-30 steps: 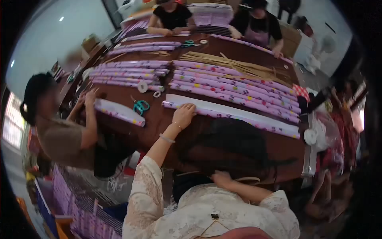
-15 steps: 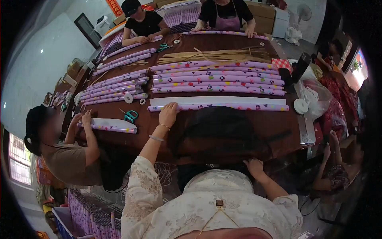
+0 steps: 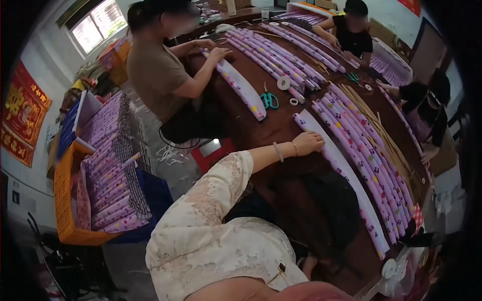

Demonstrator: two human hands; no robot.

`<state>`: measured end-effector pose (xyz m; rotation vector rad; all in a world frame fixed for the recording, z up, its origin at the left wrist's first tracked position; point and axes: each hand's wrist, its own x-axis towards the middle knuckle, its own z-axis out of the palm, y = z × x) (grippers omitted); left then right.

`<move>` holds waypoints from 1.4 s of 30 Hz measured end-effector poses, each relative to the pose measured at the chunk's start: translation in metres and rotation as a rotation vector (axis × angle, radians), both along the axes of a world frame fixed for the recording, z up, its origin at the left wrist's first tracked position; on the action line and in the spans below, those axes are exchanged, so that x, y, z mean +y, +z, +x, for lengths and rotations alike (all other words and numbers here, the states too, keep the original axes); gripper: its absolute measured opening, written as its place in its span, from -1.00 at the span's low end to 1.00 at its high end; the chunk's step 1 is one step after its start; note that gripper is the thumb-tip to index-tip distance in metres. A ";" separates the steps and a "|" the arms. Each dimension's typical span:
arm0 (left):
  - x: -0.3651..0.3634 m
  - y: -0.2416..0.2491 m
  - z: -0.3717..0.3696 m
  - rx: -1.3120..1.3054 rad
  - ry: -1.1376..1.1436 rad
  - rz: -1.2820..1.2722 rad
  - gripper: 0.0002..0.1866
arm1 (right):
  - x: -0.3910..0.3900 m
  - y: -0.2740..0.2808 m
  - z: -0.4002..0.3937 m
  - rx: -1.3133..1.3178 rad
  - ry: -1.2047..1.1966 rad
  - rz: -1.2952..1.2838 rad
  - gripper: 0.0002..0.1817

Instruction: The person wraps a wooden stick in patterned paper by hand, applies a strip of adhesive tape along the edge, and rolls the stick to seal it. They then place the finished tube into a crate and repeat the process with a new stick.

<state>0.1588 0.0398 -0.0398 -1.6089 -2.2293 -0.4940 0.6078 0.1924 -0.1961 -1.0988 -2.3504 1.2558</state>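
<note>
A roll of purple printed wrapping paper, its white underside showing along a loose flap, lies along the near edge of the brown-covered table. My left hand is on this roll near its far-left end, fingers bent over it; the thumb is hidden. Low in the view, my right hand is partly covered by my body beside the table edge, and its fingers do not show. Beyond the roll lie several finished-looking purple rolls side by side. Green-handled scissors and a white tape roll rest left of them.
A dark see-through cloth or bag lies near me on the table. At the left, a co-worker handles another purple roll. Two more people work across the table. An orange crate full of purple rolls stands on the floor behind.
My view has swung to the left, bringing the crate and the co-worker further into sight. My left hand stays on the same roll. My right hand is now mostly hidden.
</note>
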 end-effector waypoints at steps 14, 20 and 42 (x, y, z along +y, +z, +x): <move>0.001 -0.004 0.000 0.004 0.020 0.002 -0.74 | -0.016 0.055 -0.020 -0.846 0.631 0.174 -0.68; 0.001 0.011 0.006 -0.081 0.049 0.070 -0.80 | -0.007 0.272 -0.081 -0.410 1.175 -0.310 -0.71; 0.001 0.011 0.017 0.002 -0.019 0.034 -0.69 | 0.102 0.346 -0.068 0.140 1.092 -0.641 -0.76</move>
